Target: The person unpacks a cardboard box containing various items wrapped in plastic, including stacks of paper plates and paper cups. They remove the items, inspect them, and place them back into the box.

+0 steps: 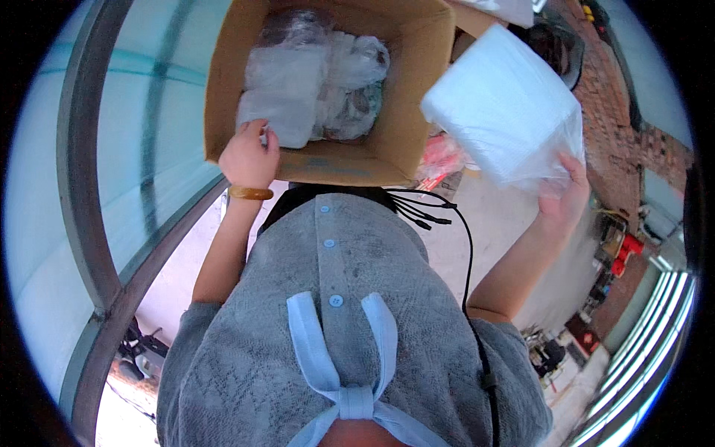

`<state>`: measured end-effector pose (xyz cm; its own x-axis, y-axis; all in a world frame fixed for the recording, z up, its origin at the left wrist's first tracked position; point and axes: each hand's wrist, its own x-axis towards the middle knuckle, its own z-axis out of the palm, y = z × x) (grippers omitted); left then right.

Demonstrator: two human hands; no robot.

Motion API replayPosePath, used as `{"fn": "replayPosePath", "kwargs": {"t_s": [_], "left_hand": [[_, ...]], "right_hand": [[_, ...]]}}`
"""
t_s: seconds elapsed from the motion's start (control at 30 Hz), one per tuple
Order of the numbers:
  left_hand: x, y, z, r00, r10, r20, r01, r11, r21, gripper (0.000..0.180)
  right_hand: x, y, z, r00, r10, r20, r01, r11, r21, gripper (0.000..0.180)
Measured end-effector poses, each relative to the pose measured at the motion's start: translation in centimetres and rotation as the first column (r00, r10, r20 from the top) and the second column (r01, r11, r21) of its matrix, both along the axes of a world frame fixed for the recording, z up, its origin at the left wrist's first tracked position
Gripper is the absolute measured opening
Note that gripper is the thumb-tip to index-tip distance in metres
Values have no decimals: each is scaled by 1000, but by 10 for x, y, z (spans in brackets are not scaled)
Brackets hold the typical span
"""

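Observation:
A cardboard box (pixel 411 97) stands open at the top centre, holding several clear plastic-wrapped packs (pixel 277 119) on its left and middle. My left hand (pixel 252 155) reaches over the box's near left corner. Its fingers are curled together at the edge of the nearest pack; what they pinch is too small to make out. Out to the right, my right hand (pixel 564 192) grips the loose, crumpled end of a clear plastic bag (pixel 506 104) with a white, flat, squarish stack inside. That bag is tilted and held up beside the box's right wall.
Red and clear plastic packaging (pixel 445 160) lies right of the box. A black cable (pixel 468 253) hangs along my right side, with several loose cable ends near the box. A metal frame (pixel 89 164) with translucent panels stands close on the left.

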<state>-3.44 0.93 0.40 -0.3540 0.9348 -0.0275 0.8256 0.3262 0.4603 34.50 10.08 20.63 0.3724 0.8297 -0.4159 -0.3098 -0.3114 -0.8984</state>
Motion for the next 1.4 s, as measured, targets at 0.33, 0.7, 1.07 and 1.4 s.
{"fn": "replayPosePath", "kwargs": {"t_s": [0.33,0.7,1.07,1.4], "left_hand": [[10,2,2,998,11,-58,-13,999,-42,18],[11,3,-2,992,22,-125,-39,991,-131,18],[11,4,1,983,49,-175,-68,992,-108,17],[11,6,6,990,122,-65,-124,992,-25,15]], "right_hand": [[96,-2,-182,961,-192,200,203,978,-37,39],[90,13,-355,805,-517,-289,330,797,-507,9],[61,43,-318,763,329,557,-96,909,-405,63],[-5,198,-195,900,175,398,-232,968,97,29]]}}
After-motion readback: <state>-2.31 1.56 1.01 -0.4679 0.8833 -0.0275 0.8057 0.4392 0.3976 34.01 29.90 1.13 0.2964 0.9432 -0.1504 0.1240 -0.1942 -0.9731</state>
